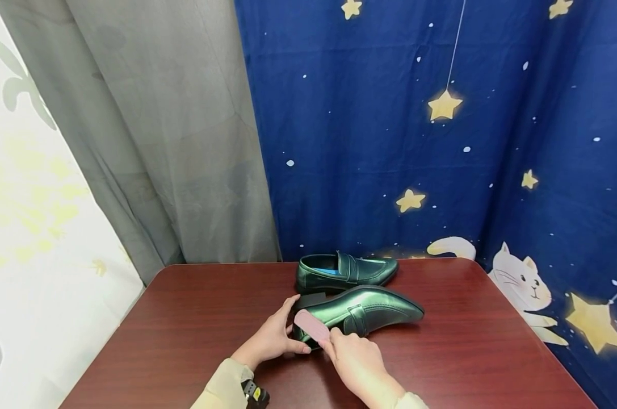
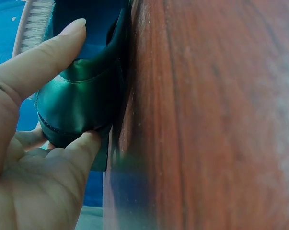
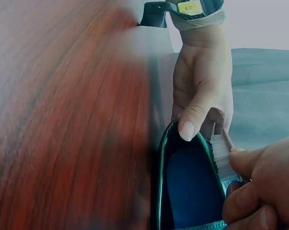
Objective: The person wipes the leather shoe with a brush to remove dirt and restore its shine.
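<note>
A shiny dark green loafer (image 1: 385, 309) lies on its side on the table, its toe to the right. My left hand (image 1: 275, 338) grips it by the heel; in the left wrist view the thumb lies over the heel's top edge and fingers support the heel (image 2: 77, 105) from below. My right hand (image 1: 356, 360) holds a pink brush (image 1: 311, 325) by its handle. The brush's pale bristles (image 3: 222, 158) touch the side of the shoe near its opening. The blue insole (image 3: 192, 189) shows in the right wrist view.
The matching green loafer (image 1: 364, 270) stands upright just behind, near the table's back edge. Both shoes are on a reddish-brown wooden table (image 1: 201, 307). A grey curtain (image 1: 185, 142) and a blue star-patterned curtain (image 1: 359, 125) hang behind it.
</note>
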The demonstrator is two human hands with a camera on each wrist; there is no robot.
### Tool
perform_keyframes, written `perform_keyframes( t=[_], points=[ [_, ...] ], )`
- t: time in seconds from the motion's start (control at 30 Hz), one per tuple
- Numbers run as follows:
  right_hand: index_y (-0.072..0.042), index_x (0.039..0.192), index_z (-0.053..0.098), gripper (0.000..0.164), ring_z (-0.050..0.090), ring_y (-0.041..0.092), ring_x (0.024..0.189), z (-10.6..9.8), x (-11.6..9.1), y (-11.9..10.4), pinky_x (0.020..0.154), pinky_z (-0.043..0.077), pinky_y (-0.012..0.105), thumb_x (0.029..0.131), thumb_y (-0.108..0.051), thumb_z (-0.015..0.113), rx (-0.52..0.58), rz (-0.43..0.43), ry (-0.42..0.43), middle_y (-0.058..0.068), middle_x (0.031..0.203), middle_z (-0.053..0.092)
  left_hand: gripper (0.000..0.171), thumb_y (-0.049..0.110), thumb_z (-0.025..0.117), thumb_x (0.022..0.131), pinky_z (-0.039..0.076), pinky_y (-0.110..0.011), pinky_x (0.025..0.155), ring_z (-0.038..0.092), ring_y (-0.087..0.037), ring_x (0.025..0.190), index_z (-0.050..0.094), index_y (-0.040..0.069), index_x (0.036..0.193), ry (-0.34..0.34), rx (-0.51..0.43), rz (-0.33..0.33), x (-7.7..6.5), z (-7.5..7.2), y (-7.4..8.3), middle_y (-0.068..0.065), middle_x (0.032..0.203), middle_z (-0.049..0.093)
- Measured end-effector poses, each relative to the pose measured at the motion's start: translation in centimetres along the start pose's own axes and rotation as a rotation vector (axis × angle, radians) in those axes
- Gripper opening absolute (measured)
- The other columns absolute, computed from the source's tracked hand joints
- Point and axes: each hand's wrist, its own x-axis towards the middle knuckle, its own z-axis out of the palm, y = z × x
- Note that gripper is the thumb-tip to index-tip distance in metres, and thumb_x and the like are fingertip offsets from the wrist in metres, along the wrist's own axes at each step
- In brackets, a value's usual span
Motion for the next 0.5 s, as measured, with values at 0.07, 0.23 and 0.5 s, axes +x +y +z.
perform_keyframes(
  t=[0.07, 0.23, 0.5],
  points=[
    [-0.020, 0.079, 0.051, 0.033, 0.058, 0.026, 0.052, -0.1, 0.0, 0.1, 0.043, 0.039, 0.041, 0.097, -0.046, 0.059, -0.004, 0.005, 0.006, 0.001, 0.059, 0.054, 0.119, 0.014, 0.094, 0.070, 0.046, -0.045, 0.107, 0.034, -0.034, 0.148, 0.017, 0.007, 0.160, 0.000, -0.005, 0.001, -0.1, 0.0, 0.1, -0.019, 0.166, 0.019],
    [-0.020, 0.079, 0.050, 0.033, 0.060, 0.026, 0.053, -0.6, 0.0, 0.5, 0.044, 0.040, 0.042, 0.097, -0.046, 0.060, -0.008, 0.031, 0.001, 0.001, 0.060, 0.055, 0.119, 0.013, 0.094, 0.069, 0.047, -0.045, 0.106, 0.036, -0.035, 0.147, 0.018, 0.008, 0.160, 0.003, -0.011, 0.000, -0.1, 0.1, 0.2, -0.020, 0.164, 0.023],
    [-0.019, 0.079, 0.051, 0.033, 0.060, 0.027, 0.053, -1.0, -0.2, 1.2, 0.044, 0.039, 0.043, 0.097, -0.045, 0.061, -0.016, 0.059, 0.035, 0.004, 0.060, 0.056, 0.120, 0.017, 0.095, 0.068, 0.047, -0.044, 0.106, 0.036, -0.034, 0.147, 0.018, 0.010, 0.160, 0.000, 0.011, -0.004, -0.1, 0.1, 0.1, -0.018, 0.162, 0.027]
  ],
)
